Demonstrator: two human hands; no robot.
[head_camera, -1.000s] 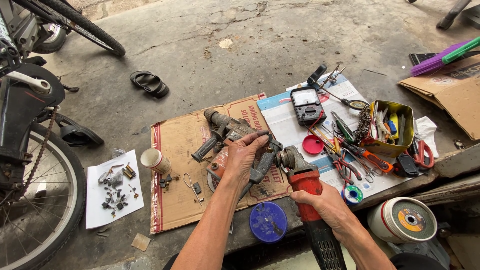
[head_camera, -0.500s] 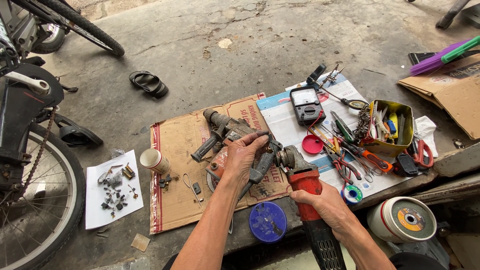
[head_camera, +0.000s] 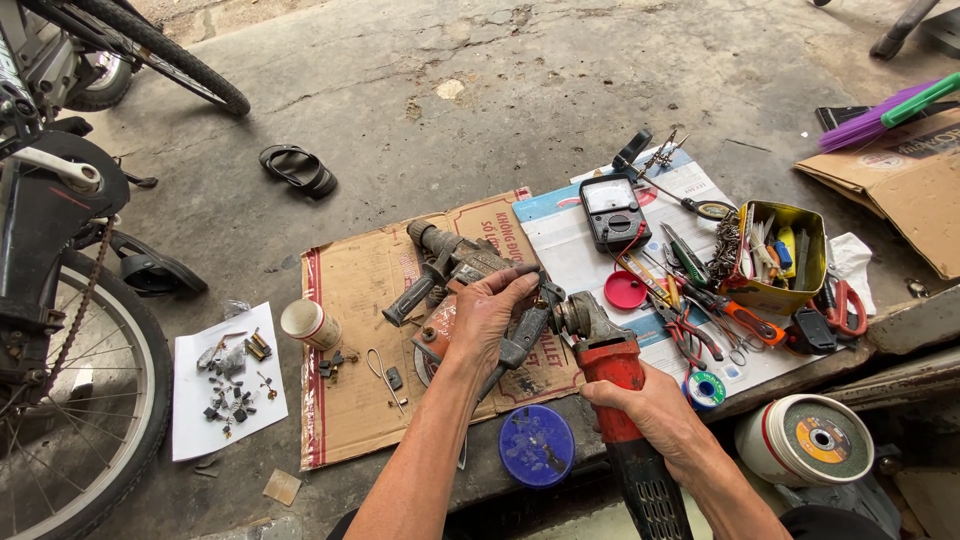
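Left hand (head_camera: 487, 318) lies palm-down at centre frame, fingers curled over the top of a grimy rotary hammer drill (head_camera: 455, 268) on the flattened cardboard sheet (head_camera: 350, 300); it seems to pin a dark wrench-like tool (head_camera: 522, 340) against the work, though the exact contact is hidden under the fingers. Right hand (head_camera: 648, 408), at about 5 o'clock from the left, is closed around the red body of an angle grinder (head_camera: 612, 372), whose metal head points toward 11 o'clock and sits just beside the left fingertips. Judged step: dismantling or freeing a fitting at the grinder head, one hand bracing, the other steadying the body. The next move would call for a firm counter-hold on the red housing while the wrench turns, without the tool slipping off. At 6 o'clock of the left hand, a blue round lid (head_camera: 537, 446); at 9 o'clock, a small tin can (head_camera: 308, 322), with small parts on white paper (head_camera: 226, 385) beyond it. At 2 o'clock, an analogue multimeter (head_camera: 614, 209) and a yellow tin of tools (head_camera: 783, 257).
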